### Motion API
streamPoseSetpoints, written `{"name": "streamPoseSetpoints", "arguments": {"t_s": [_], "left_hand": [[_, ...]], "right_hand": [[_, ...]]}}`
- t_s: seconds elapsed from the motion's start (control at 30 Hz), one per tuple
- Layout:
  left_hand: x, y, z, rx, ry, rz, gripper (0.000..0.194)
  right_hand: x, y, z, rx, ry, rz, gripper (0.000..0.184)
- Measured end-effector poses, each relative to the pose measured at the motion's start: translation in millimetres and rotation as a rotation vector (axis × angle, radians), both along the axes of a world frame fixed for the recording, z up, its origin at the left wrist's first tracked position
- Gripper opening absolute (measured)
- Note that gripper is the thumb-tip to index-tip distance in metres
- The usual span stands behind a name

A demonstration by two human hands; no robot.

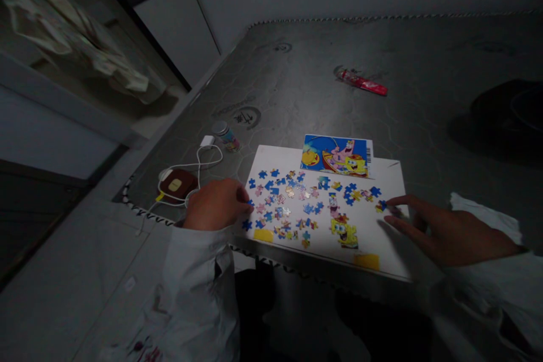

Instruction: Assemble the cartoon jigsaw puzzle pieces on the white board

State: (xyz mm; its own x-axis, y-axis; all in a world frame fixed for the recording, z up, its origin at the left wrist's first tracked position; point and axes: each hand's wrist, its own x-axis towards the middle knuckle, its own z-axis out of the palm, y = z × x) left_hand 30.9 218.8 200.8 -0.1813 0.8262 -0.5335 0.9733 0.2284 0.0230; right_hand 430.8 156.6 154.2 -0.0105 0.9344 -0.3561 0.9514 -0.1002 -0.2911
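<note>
A white board (399,249) carries many loose jigsaw pieces, mostly blue, with some pink and yellow. At its left edge, my left hand (218,203) is closed, its fingertips pinching a blue puzzle piece (250,203). My right hand (453,232) reaches over the board's right edge, thumb and index finger apart. Its index fingertip is at a blue and yellow puzzle piece (380,206), which lies on the board. Several joined pieces form a yellow cartoon figure (345,233) with a pink one above it. A picture card (335,155) with cartoon figures rests across the board's back edge.
Left of the board are a small jar (227,137), a white charger plug (207,141) with a cable, and a brown device (181,184). Farther back lies a red wrapper (365,83). White tissue (486,218) sits by my right arm, with a dark object (509,119) behind.
</note>
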Motion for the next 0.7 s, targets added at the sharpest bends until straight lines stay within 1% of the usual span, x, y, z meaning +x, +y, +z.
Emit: {"name": "streamPoseSetpoints", "arguments": {"t_s": [0.07, 0.2, 0.37, 0.47, 0.57, 0.6, 0.7], "left_hand": [[0.4, 0.1, 0.7, 0.001, -0.008, 0.005, 0.008], [-0.4, 0.0, 0.6, 0.019, -0.024, -0.011, 0.007], [-2.1, 1.0, -0.7, 0.019, -0.031, -0.008, 0.009], [-4.6, -0.4, -1.9, 0.026, -0.049, -0.029, 0.009], [-10.7, -5.0, -4.1, 0.02, -0.071, -0.071, 0.011], [-13.5, -6.6, -5.0, 0.031, -0.07, -0.076, 0.012], [-22.1, -8.7, -7.6, 0.103, -0.043, -0.163, 0.022]], "right_hand": [[5.0, 2.8, -3.8, -0.032, 0.019, 0.003, 0.056], [12.4, 5.9, -9.1, -0.02, 0.022, 0.017, 0.058], [20.0, 12.9, -12.6, -0.172, 0.024, 0.017, 0.067], [20.7, 14.3, -13.7, -0.189, -0.02, 0.008, 0.07], [12.5, 11.6, -9.4, -0.171, -0.098, -0.013, 0.068], [7.3, 10.3, -6.0, -0.154, -0.124, -0.023, 0.066], [-13.6, 8.4, 8.8, -0.156, -0.181, -0.03, 0.056]]}}
